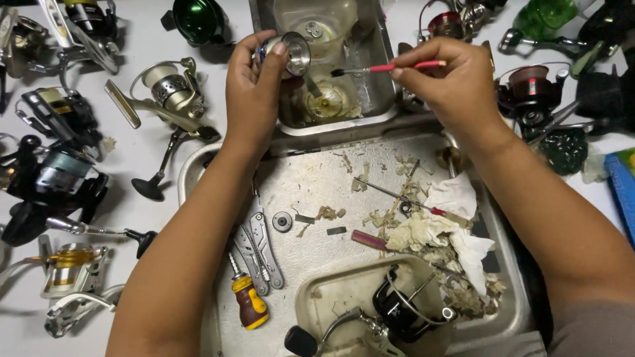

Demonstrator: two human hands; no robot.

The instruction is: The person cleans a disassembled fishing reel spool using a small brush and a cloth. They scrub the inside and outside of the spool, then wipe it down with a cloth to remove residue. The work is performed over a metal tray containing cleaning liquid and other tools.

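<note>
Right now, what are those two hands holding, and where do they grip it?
The left hand grips a small metal spool around its body. The right hand pinches a thin red-handled brush near the handle's end, bristles pointing toward the spool.

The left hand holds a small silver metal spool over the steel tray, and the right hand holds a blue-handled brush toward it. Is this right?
Not quite. In the head view the thin brush in the right hand has a red handle, not blue. The rest stands: the left hand holds the small silver metal spool over the steel tray.
</note>
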